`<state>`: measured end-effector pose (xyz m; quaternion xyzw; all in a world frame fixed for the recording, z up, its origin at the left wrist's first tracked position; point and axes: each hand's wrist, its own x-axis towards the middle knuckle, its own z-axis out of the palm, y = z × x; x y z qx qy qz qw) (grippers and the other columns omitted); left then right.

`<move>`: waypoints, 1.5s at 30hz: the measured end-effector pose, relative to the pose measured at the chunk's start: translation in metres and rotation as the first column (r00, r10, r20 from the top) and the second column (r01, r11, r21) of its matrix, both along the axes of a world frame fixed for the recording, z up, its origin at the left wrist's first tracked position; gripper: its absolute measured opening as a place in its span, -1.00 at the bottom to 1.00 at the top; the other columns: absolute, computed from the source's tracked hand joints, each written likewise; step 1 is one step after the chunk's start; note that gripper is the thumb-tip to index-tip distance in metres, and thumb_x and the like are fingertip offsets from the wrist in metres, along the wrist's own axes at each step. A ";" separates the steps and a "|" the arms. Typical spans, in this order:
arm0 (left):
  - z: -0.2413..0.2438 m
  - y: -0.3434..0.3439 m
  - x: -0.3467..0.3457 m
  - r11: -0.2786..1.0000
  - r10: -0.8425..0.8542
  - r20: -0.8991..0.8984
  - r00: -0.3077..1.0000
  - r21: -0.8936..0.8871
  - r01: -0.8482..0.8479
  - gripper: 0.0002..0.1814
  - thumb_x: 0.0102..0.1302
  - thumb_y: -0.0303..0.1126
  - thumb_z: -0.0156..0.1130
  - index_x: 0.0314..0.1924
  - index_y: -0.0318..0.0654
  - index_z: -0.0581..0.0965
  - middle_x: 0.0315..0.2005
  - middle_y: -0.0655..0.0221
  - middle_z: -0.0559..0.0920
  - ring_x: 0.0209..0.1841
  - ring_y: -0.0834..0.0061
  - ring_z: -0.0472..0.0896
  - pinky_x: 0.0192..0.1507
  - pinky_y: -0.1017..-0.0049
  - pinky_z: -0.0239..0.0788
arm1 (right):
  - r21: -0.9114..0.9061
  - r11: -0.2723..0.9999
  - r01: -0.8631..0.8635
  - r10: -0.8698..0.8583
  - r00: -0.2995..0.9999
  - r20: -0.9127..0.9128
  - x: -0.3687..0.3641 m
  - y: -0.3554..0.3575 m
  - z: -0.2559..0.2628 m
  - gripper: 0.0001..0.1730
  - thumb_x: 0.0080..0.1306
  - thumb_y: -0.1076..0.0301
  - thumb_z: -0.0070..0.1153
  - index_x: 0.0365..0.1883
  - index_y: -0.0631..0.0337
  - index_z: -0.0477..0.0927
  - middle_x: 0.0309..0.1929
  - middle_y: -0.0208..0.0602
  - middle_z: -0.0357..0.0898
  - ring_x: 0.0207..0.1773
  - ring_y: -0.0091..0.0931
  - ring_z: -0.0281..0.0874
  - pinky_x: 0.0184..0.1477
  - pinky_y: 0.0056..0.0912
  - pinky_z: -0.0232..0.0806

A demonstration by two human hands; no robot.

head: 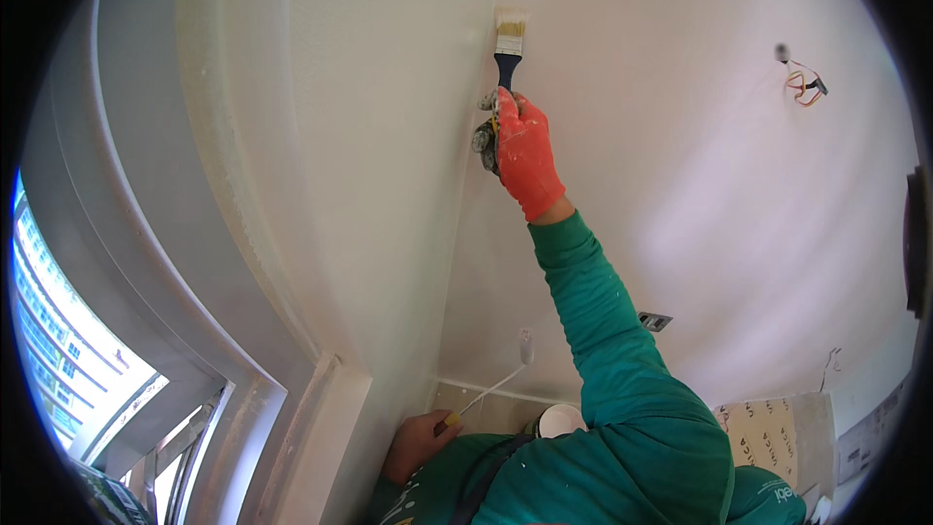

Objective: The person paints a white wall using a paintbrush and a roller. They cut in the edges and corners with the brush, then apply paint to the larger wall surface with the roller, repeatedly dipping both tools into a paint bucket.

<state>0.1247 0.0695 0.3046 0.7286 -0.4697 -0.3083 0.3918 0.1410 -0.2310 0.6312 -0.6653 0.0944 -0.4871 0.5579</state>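
Note:
My right hand (pixel 523 149), in a red and black glove marked with white paint, grips a flat paintbrush (pixel 508 62) by its dark blue handle. The pale bristles touch the wall (pixel 619 160) beside the inside corner, pointing to the top of the view. Low in the view, my left hand (pixel 423 443), bare, holds the handle of a mini paint roller (pixel 526 346) with a thin rod. The roller's pale sleeve is close to the same wall; whether it touches cannot be told.
A paint bucket (pixel 560 421) stands on the floor below, partly behind my arm. Loose wires (pixel 807 85) hang from a hole in the wall, and an uncovered socket box (pixel 654 321) lies behind my sleeve. At left is a window frame (pixel 160 262); printed boards (pixel 762 437) lie lower right.

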 end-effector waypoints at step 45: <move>0.012 -0.001 -0.005 1.000 0.010 -0.023 1.000 -0.022 -0.010 -0.55 0.42 -0.05 0.37 0.07 -0.29 0.70 -0.40 0.05 0.72 -0.36 0.08 0.72 -0.24 0.23 0.53 | -0.219 0.976 -0.008 0.028 0.996 0.087 -0.022 -0.029 0.098 -0.54 0.67 0.02 -0.03 -0.21 0.25 0.59 -0.56 -0.49 0.42 -0.59 -0.63 0.34 -0.53 -0.42 0.23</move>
